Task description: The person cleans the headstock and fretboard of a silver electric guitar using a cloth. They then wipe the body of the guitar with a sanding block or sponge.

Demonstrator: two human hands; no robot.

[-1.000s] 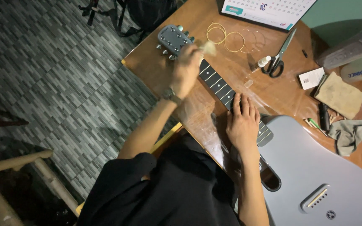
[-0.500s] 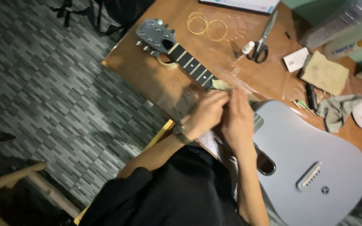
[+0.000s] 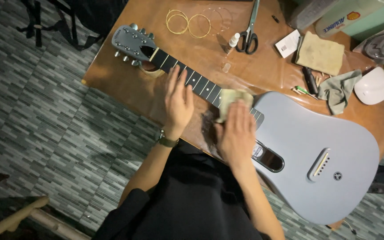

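Note:
A grey acoustic guitar [image 3: 316,151] without strings lies on the brown table [image 3: 125,84], its headstock [image 3: 132,42] at the upper left. My left hand [image 3: 178,103], with a watch on the wrist, lies flat and open beside the black fretboard [image 3: 196,82], fingertips touching its edge. My right hand [image 3: 236,133] presses a small yellowish cloth [image 3: 233,98] onto the fretboard where the neck meets the body.
Behind the neck lie coiled strings [image 3: 187,23], a small bottle [image 3: 233,40] and scissors [image 3: 248,35]. At the right are a tan cloth [image 3: 320,53], a grey rag [image 3: 339,91] and a white rounded object [image 3: 373,86]. A tape roll [image 3: 153,71] props the neck.
My left hand has come from the headstock to lie flat beside the neck. The cloth has moved down the fretboard and is now under my right hand near the body.

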